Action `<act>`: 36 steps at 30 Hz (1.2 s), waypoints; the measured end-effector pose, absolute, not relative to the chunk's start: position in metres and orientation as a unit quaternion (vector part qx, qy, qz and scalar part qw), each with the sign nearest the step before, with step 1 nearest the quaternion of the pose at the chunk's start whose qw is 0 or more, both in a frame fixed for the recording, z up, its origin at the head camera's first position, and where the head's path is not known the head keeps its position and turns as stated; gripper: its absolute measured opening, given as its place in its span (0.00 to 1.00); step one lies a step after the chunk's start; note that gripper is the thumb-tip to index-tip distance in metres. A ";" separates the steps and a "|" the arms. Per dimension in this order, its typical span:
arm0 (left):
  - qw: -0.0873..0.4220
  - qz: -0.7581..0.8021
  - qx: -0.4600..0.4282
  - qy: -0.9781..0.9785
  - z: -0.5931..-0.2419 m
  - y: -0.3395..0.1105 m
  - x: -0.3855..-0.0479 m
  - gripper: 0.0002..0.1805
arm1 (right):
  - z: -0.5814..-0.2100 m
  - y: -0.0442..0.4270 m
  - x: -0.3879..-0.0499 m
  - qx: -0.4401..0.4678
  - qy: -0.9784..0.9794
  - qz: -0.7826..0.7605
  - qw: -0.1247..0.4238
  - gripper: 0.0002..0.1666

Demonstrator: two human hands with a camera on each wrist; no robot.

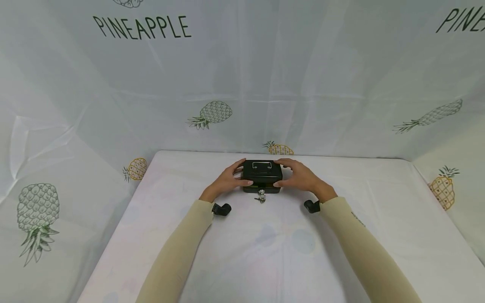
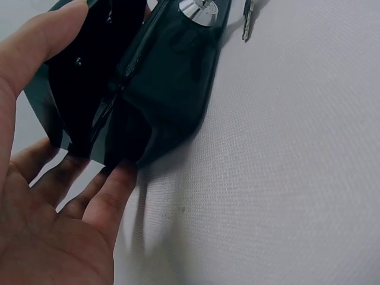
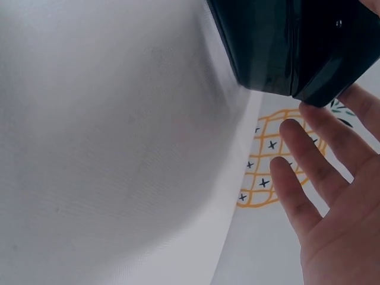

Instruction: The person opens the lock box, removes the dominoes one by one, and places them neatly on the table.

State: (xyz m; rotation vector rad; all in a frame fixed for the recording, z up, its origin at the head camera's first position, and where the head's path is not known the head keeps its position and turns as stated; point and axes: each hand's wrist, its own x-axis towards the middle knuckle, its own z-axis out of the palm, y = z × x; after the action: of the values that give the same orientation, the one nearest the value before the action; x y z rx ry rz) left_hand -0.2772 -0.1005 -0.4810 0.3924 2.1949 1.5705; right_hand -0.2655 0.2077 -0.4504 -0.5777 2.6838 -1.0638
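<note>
A small black metal cash box with a wire handle on top stands near the table's far edge. Its lid is raised a little, leaving a gap at the front. Keys hang at the silver lock on the front face. My left hand holds the lid's left end, thumb on its front edge and fingers along the side. At the other end, my right hand holds the lid likewise with its thumb at the front. In the right wrist view, some fingers stand spread off the box. What lies inside is hidden.
A white cloth covers the table. Behind it hangs a pale curtain printed with pineapples, close to the box's back. A black wrist camera sits on the left wrist and another black camera on the right.
</note>
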 end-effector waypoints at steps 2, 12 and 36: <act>0.206 0.563 0.137 0.789 -0.481 -0.100 -0.277 0.56 | -0.452 0.208 -0.266 -0.190 0.904 -0.367 0.105 0.54; 0.197 0.555 0.135 0.797 -0.483 -0.101 -0.274 0.52 | -0.456 0.210 -0.267 -0.179 0.898 -0.387 0.112 0.51; 0.188 0.562 0.113 0.798 -0.483 -0.097 -0.279 0.45 | -0.460 0.211 -0.276 -0.181 0.872 -0.438 0.119 0.43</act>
State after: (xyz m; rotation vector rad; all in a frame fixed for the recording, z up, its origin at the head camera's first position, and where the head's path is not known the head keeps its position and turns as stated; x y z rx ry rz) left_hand -0.2792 -0.0972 -0.4827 0.3191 2.2444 1.5799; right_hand -0.2756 0.2111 -0.4601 -0.5303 2.5508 -1.2819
